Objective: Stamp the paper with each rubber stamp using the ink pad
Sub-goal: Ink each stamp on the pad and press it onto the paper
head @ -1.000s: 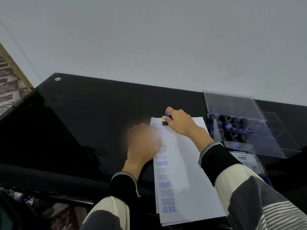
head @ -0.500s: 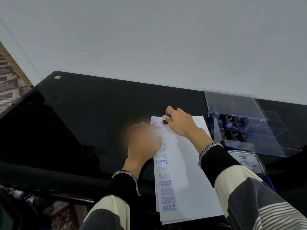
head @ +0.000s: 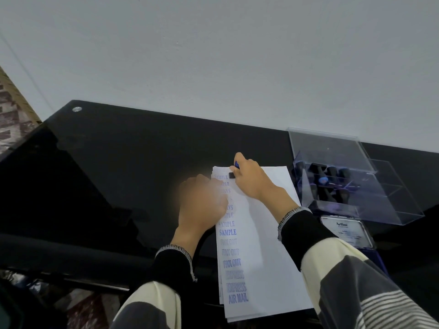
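A stack of white paper [head: 263, 245] lies on the black glass table [head: 123, 162], its left column filled with blue prints reading SAMPLE, FAX OUT, EXPRESS, AIR MAIL. My right hand [head: 254, 181] presses a rubber stamp [head: 234, 171] with a blue handle and black base onto the paper's top left corner. My left hand [head: 202, 203], blurred, rests curled on the sheet's left edge over the upper prints. The ink pad [head: 345, 231], a blue case with a white label on its lid, sits to the right of the paper.
A clear acrylic box [head: 380, 200] with its lid up holds several dark-handled stamps at the right, just behind the ink pad. A white wall rises behind the table. Patterned floor shows at the far left and below the table's near edge.
Both hands keep their positions, the stamp staying pressed at the top left corner. Only the view has shifted slightly.
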Available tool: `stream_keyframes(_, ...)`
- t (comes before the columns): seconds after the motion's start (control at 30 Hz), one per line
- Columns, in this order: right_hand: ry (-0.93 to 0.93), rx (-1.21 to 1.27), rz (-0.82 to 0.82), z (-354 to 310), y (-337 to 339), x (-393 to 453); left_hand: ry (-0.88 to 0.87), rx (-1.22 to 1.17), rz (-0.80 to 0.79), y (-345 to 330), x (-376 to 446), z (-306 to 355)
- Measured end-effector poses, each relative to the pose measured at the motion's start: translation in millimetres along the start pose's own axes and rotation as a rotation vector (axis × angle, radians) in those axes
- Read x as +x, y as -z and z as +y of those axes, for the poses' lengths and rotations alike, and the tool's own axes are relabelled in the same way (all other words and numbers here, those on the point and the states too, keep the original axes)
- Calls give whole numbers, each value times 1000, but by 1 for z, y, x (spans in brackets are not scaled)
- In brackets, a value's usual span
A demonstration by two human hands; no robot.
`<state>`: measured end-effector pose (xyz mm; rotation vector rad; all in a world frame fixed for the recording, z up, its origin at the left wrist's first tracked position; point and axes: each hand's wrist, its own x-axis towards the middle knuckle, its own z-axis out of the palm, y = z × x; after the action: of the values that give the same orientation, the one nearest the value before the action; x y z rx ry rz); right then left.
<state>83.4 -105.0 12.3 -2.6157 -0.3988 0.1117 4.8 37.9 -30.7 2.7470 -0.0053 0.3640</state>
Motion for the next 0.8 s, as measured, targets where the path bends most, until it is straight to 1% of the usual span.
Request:
stream_keyframes(0.13,-10,77,-122,-4,13,9,2,6,-9,1,1,1)
stream_keyframes(0.2,-9,78,-149,-6,17,11,3,5,-7,1,1,1)
stream_keyframes(0.3,-2,53,-120,-4,13,8,4,1,-6,1,1,1)
stream_keyframes(0.5,6,-33,46,3,-8,-9,1,-3,-2,0,0,1)
stream_keyframes(0.57,9,-63,78,2,-10,-12,-2,-1,3,0,0,0)
stream_keyframes(0.67,4,-66,62,1,-7,-8,-3,-5,6,0,0,1)
stream_keyframes(0.8,2,-18,-19,1,2,4,-4,-4,15,-1,0,1)
